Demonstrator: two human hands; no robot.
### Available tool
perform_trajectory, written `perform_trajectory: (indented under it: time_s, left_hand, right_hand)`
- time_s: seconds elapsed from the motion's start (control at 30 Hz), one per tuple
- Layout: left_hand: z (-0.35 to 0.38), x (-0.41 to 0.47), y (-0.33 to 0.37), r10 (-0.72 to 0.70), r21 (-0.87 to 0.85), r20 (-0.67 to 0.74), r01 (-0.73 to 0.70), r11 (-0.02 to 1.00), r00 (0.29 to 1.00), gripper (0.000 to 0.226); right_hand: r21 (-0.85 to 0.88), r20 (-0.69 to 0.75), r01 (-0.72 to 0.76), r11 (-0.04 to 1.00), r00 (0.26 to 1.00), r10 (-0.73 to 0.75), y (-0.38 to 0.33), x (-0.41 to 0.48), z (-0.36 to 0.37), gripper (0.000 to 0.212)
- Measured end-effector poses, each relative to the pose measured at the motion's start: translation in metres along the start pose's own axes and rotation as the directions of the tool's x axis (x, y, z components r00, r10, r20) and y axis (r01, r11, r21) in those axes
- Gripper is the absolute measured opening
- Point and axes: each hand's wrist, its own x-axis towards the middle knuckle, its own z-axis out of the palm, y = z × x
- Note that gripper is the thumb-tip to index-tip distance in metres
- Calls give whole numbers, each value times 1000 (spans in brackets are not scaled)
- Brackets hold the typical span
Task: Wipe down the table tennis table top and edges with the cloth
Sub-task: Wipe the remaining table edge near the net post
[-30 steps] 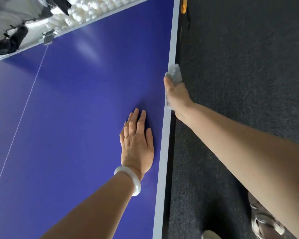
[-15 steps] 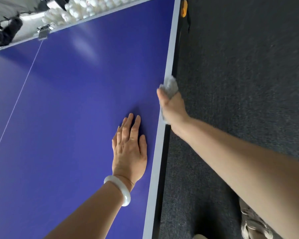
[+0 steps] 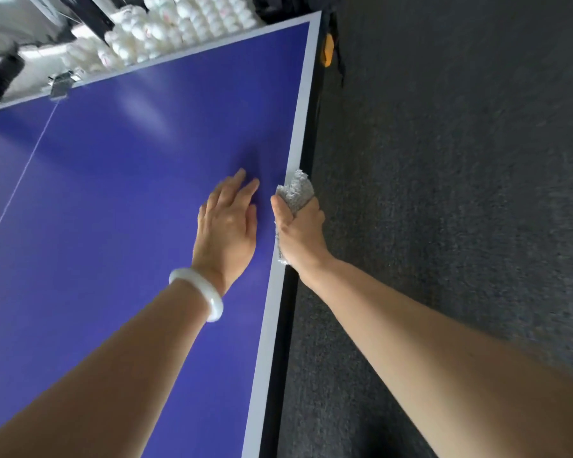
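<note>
Cloth wrapped over the table's right edge

The right hand (image 3: pixel 300 233) grips the grey cloth (image 3: pixel 296 190), thumb on top, pressing it against the right edge (image 3: pixel 306 104) of the table (image 3: pixel 113 193). The left hand (image 3: pixel 227 223) lies flat on the blue top just beside it, fingers straight and holding nothing. The cloth looks light, soft and limp, so it is probably best kept bunched under the palm. The top looks hard and smooth.
</note>
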Motion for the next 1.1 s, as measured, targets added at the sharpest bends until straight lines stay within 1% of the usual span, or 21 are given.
perform_trajectory:
  time_s: [0.07, 0.17, 0.23, 0.37, 0.5, 0.6, 0.67, 0.73, 0.8, 0.83, 0.9, 1.0, 1.1]
  left_hand:
    - [8, 44, 5, -27, 10, 6, 27, 1000, 1000, 47]
    - [20, 83, 8, -201, -35, -31, 200, 979, 979, 50]
    - [28, 89, 10, -258, -70, -54, 254, 965, 965, 51]
    - [27, 85, 11, -255, -77, -56, 251, 965, 965, 51]
    - [27, 86, 12, -261, -65, -57, 257, 964, 964, 52]
    - [27, 87, 11, -266, -73, -64, 261, 963, 962, 51]
    - [28, 87, 11, -266, -67, -64, 261, 963, 962, 51]
    - [29, 86, 11, -268, -62, -59, 264, 962, 962, 52]
    - [28, 86, 10, -267, -65, -55, 264, 962, 962, 53]
    - [28, 87, 10, -268, -69, -50, 265, 962, 962, 53]
    - [28, 88, 11, -272, -74, -43, 268, 960, 961, 53]
    - [27, 90, 11, -279, -72, -47, 275, 959, 959, 53]
    - [27, 89, 11, -280, -69, -50, 277, 958, 959, 53]
  right_hand:
    - [-16, 12, 6, 1000, 1000, -6, 2, -1, 1, 83]
    - [-35, 6, 25, 999, 1000, -25, 4, -1, 2, 83]
    - [-50, -11, 35, 998, 999, -36, 4, 1, 2, 83]
    - [-92, -44, 36, 995, 998, -41, -13, 11, 1, 84]
    - [-38, -85, -14, 999, 996, 11, -61, 83, -6, 81]
    - [6, -64, -7, 1000, 998, 7, -96, 137, -14, 77]
    - [-1, -89, 32, 999, 995, -32, -105, 150, -15, 76]
    - [-62, -118, 113, 992, 986, -120, -100, 137, -11, 75]
    - [-152, -111, 196, 969, 971, -213, -81, 104, -6, 76]
    - [-170, -99, 224, 960, 965, -243, -68, 86, -3, 77]
    - [-155, -73, 247, 957, 963, -260, -51, 65, -3, 78]
    - [-96, -67, 191, 977, 978, -198, -62, 88, -6, 76]
    - [24, -68, 58, 998, 996, -56, -93, 136, -12, 75]
